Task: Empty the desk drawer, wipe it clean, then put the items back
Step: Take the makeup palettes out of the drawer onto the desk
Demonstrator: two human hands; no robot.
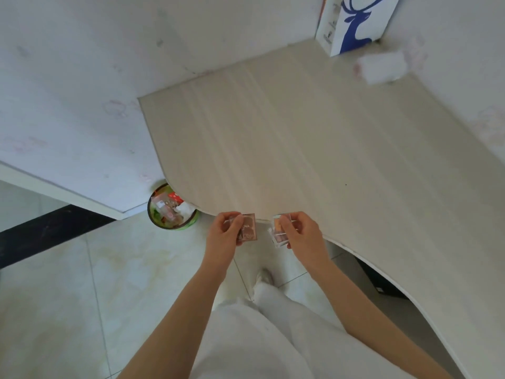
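I have a small flat pink-brown case [248,228] with lettering on its lid pinched in my left hand [225,232], fingers curled round its left edge, and a small clear palette [280,231] with several coloured pans held in my right hand [302,232], thumb and fingers closed on its right side. Both are in the air just at the near curved edge of the desk [314,138], side by side but not touching each other. I cannot see the drawer at all from here; it may sit under the desk, below and to my right, where only a dark shape shows. So I judge this to be either the emptying step, with these two lifted out and about to be set down, or the putting-back step, and the bare top in front of me does not settle which. If I am emptying, the next move calls for lowering both flat onto the desk a little way in from the edge, so neither tips off onto the tiled floor [82,296], and then loosening my fingers. The clear one looks light and slippery, so I would set it down first. Further out, a white wad, perhaps a cloth or tissue pack [381,68], lies blurred near the far corner beside a white box with a blue deer [355,23], and a green bin [172,212] full of wrappers stands on the floor just left of the desk.
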